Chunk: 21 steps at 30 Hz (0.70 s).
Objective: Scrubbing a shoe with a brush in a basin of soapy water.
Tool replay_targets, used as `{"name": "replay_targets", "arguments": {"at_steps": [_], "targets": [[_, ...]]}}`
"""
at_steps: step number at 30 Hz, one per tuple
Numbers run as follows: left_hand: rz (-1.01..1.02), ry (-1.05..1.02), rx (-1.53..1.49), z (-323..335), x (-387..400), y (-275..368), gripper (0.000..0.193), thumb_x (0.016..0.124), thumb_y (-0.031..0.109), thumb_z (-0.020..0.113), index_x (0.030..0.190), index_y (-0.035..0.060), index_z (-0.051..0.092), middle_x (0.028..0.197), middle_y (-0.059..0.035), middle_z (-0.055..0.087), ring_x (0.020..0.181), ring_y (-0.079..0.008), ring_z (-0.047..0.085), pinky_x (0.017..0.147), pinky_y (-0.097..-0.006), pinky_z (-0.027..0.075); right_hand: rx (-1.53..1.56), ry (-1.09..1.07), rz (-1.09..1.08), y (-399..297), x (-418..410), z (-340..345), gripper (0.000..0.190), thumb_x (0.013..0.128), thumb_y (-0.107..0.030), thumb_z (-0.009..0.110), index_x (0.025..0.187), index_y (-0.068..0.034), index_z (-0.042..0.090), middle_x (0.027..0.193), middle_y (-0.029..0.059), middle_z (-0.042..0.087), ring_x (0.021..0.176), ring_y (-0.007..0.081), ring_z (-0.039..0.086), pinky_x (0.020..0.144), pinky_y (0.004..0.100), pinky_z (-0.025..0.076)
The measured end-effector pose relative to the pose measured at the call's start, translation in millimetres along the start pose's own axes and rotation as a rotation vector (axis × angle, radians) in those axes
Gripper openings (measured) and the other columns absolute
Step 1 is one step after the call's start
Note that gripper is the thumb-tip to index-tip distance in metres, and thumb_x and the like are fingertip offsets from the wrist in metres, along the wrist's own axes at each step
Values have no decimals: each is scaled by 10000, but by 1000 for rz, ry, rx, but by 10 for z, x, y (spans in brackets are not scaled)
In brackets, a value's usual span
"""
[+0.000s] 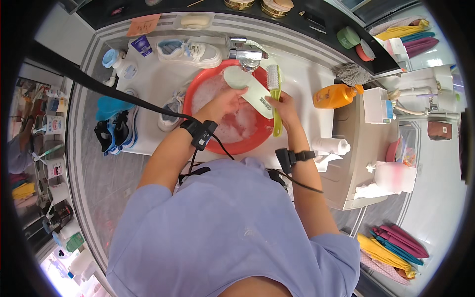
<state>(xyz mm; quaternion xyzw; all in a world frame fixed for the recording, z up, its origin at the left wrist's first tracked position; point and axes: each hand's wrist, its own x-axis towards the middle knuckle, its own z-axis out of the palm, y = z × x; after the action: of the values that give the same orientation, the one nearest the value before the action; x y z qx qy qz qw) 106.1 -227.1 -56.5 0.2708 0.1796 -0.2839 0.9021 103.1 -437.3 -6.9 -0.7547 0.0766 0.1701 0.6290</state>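
My left hand (227,103) holds a pale green shoe insole (256,94) by its edge, tilted above a red plastic basin (188,97). My right hand (286,108) grips a scrub brush (275,97) with a lime green handle and white bristles, held upright beside the insole's printed heel end. Those fingers also reach the heel edge; whether they pinch it I cannot tell. Foamy water (237,128) fills the basin. A chrome faucet (246,55) juts over its far rim, close to the insole's toe end.
White sneakers (193,54) (171,113) stand behind and left of the basin. Farther left are blue insoles (113,107) and blue-black sneakers (120,130). An orange pump bottle (334,96) and a white bottle (331,146) lie at right. A black strap (111,89) crosses the view.
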Motion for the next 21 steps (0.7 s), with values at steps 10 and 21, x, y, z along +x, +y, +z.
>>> {"name": "replay_targets", "arguments": {"at_steps": [10,21], "targets": [[174,141,-92,-398,-191,359,336,897,280,552,1208,165,493,1261,-33,504,1140,-215,489,964,-402,405,-479,220,-179,-368,-514,-399,249,741,-129,693,911,29,601,661,101,592,586,161,531,568,307,428],[200,51,-211,-1401,-770,414,330,943,238,395,1248,123,444,1316,-26,444,1238,-217,366,1039,-436,319,-342,594,-547,42,398,-811,174,760,-79,669,887,23,610,740,164,624,692,301,596,667,382,454]]}}
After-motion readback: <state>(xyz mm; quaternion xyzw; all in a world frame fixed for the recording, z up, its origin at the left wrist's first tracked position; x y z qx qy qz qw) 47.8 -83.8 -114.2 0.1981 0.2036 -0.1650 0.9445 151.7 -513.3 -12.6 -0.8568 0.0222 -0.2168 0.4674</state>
